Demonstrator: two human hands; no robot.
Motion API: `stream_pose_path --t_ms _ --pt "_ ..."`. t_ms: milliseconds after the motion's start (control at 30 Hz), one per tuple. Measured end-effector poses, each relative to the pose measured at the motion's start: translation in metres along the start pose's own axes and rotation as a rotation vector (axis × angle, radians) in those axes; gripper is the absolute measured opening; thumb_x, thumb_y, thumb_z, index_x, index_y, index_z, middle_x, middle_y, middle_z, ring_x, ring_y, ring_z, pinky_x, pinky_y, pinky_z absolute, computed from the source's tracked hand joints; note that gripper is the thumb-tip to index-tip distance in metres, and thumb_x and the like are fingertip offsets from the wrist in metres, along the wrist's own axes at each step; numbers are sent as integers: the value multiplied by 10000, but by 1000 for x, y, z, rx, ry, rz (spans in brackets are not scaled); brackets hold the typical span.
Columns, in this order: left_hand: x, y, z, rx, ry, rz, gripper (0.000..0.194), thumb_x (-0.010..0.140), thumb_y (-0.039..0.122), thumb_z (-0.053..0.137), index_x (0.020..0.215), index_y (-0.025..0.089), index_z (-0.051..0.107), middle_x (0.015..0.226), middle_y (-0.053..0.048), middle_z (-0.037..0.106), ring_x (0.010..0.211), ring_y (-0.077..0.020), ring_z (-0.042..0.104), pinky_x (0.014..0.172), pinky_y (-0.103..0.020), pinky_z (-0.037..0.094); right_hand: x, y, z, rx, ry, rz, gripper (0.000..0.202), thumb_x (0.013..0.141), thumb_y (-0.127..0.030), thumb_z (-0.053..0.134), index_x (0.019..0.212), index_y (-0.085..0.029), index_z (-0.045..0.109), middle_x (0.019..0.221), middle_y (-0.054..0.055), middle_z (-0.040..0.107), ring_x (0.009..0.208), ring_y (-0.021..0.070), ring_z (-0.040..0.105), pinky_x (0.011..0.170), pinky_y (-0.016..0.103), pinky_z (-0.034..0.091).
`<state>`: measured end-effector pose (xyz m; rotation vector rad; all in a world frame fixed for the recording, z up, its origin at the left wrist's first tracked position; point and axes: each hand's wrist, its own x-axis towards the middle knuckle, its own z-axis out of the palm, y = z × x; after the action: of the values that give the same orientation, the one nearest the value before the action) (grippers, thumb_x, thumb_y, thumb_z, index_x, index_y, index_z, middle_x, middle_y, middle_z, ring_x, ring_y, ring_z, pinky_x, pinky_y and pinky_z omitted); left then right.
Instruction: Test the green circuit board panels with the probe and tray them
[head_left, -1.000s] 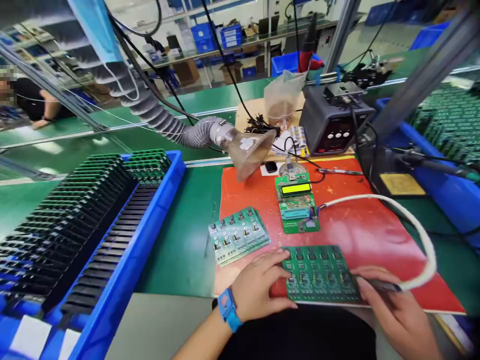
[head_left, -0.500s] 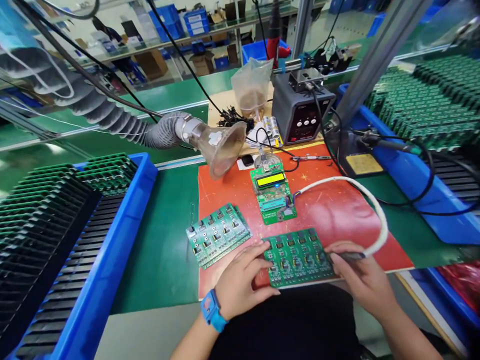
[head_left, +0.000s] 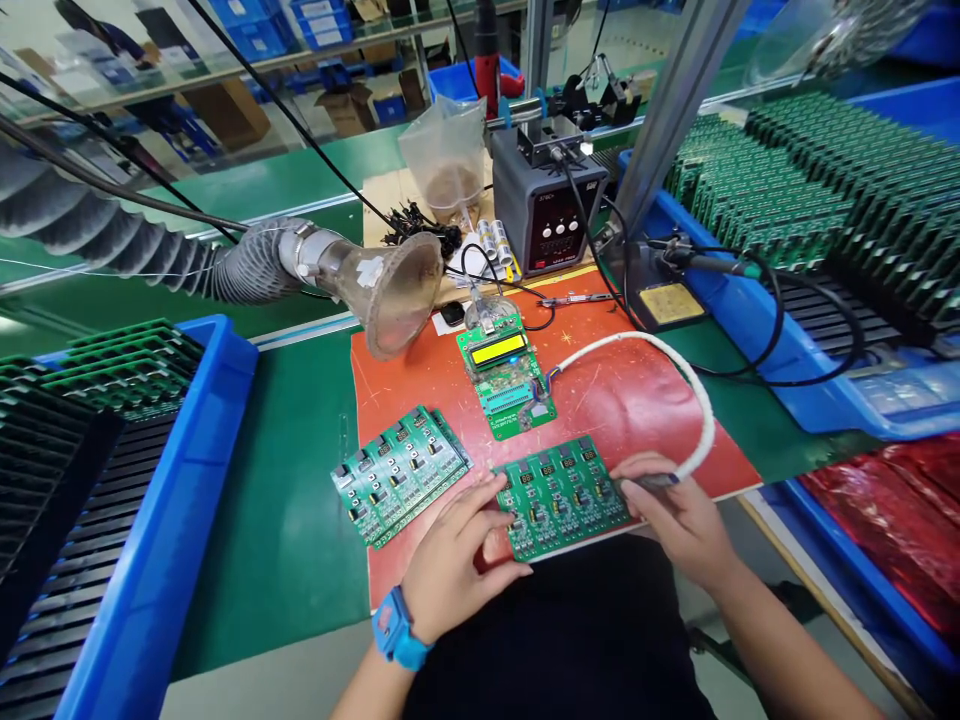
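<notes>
A green circuit board panel with a row of small displays (head_left: 562,497) lies on the red mat (head_left: 630,400) near its front edge. My left hand (head_left: 457,550), with a blue watch at the wrist, rests its fingertips on the panel's left edge, fingers spread. At the right edge, my right hand (head_left: 675,510) is closed round the dark end of a white cable (head_left: 694,400). The cable curves back to a green programmer board (head_left: 506,375) with a lit yellow screen. Left of my left hand lies a small stack of similar panels (head_left: 401,475).
Blue bins with upright boards stand at the left (head_left: 172,440) and right (head_left: 750,350). A fume extractor nozzle (head_left: 401,295) hangs behind the panel stack. A soldering station (head_left: 551,210) and an iron in its holder (head_left: 705,262) are at the back right.
The view has turned to the right, so the scene sits farther left. Both hands keep nearly the same places at the panel's edges.
</notes>
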<state>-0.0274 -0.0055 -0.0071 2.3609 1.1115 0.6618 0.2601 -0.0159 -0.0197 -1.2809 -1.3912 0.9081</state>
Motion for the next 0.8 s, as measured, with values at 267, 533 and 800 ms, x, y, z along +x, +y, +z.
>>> stream_pose_path --t_ms 267,533,800 --pt "0 -1 1 -4 14 15 408 809 436 743 1118 217 591 1399 -157 557 1271 -300 572 978 -496 560 2 7 2 -63 -43 -108 80 985 -202 522 1012 -251 578 957 54 597 866 182 613 717 284 519" --pt "-1 -1 1 -5 -1 10 420 796 438 755 1114 213 595 1405 -160 552 1289 -311 556 976 -508 561 2 9 2 -57 -63 -100 89 997 -194 496 1020 -252 560 963 56 567 826 172 590 650 265 491" --pt "-2 -1 2 -3 -14 6 433 797 448 752 1129 222 593 1410 -156 549 1294 -315 552 975 -526 558 2 9 3 -40 -58 -98 102 993 -180 498 1014 -252 567 966 44 564 796 152 593 577 235 462"
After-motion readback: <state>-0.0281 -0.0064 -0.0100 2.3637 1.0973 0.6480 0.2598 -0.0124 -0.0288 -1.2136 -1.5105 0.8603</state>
